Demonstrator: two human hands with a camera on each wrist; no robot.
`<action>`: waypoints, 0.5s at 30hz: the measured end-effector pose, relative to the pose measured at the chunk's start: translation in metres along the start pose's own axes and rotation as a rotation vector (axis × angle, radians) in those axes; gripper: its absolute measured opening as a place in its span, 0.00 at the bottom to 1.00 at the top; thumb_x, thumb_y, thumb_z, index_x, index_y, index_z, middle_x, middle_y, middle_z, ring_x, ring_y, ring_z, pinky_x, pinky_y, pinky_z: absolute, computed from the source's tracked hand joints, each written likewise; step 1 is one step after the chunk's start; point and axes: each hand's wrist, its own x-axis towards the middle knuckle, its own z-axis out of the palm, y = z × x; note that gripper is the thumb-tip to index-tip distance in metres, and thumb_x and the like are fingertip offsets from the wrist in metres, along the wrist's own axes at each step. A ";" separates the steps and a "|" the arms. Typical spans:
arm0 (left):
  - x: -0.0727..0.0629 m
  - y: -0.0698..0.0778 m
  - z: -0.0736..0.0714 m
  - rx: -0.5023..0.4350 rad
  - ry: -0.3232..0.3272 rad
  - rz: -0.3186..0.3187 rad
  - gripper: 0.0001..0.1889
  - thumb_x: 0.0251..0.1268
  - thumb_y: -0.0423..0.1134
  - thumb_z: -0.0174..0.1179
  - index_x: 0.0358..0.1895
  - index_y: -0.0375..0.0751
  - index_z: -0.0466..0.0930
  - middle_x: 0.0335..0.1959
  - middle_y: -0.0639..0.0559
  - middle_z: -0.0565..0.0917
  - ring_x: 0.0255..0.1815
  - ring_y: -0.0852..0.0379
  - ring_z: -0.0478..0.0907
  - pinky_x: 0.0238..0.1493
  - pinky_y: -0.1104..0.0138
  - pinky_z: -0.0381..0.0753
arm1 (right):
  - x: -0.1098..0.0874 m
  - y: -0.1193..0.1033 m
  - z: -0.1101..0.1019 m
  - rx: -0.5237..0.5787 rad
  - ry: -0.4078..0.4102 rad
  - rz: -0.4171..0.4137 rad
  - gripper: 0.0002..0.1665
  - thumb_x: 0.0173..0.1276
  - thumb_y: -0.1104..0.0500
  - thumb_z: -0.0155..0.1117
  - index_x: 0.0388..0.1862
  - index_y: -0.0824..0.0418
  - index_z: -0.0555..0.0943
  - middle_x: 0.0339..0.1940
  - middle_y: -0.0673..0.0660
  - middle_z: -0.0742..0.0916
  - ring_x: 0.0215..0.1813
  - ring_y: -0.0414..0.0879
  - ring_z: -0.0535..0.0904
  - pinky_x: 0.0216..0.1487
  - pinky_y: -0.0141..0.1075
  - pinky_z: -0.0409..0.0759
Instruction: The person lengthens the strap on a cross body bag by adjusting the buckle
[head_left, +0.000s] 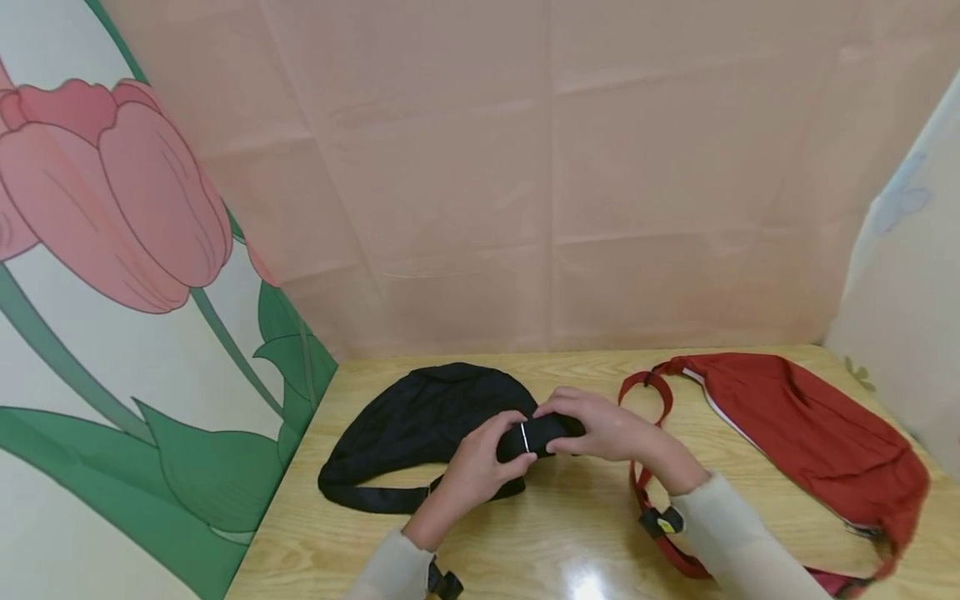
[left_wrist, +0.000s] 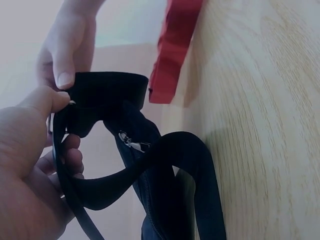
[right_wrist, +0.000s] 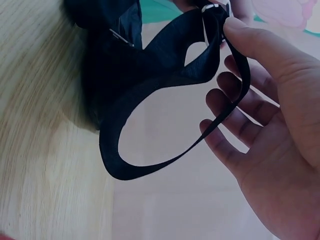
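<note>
A black waist bag [head_left: 420, 417] lies at the table's middle left, its zipper pull [left_wrist: 139, 146] visible in the left wrist view. My left hand [head_left: 480, 467] pinches the bag's black strap [head_left: 513, 444] between thumb and fingers. Close beside it, my right hand [head_left: 603, 425] grips the same strap on the other side of a thin silvery slider [head_left: 525, 437]. Seen from the right wrist, the slider [right_wrist: 214, 7] sits by the right thumb, and the strap hangs in a wide loop [right_wrist: 111, 150]. The strap is raised above the table between both hands.
On the right lies a red waist bag [head_left: 810, 433] with a white-edged zipper; its red strap [head_left: 645, 492] and black buckle [head_left: 662, 522] are near my right forearm. A pinkish sheet [head_left: 480, 183] backs the wooden table [head_left: 300, 550], with a tulip-printed panel [head_left: 112, 192] at left.
</note>
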 end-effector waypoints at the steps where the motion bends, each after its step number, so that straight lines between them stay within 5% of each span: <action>1: 0.000 0.000 0.000 0.001 -0.001 -0.001 0.26 0.69 0.54 0.65 0.67 0.56 0.71 0.62 0.56 0.79 0.53 0.60 0.78 0.48 0.67 0.80 | -0.001 0.000 -0.001 0.004 0.002 0.002 0.23 0.68 0.46 0.71 0.61 0.50 0.81 0.51 0.47 0.82 0.44 0.38 0.76 0.43 0.34 0.79; 15: 0.000 0.000 0.001 0.000 0.001 -0.006 0.26 0.70 0.54 0.64 0.67 0.55 0.71 0.61 0.55 0.79 0.50 0.60 0.78 0.45 0.68 0.80 | 0.003 -0.003 0.000 -0.015 0.005 -0.013 0.25 0.67 0.48 0.72 0.61 0.50 0.80 0.51 0.47 0.82 0.46 0.39 0.77 0.46 0.36 0.79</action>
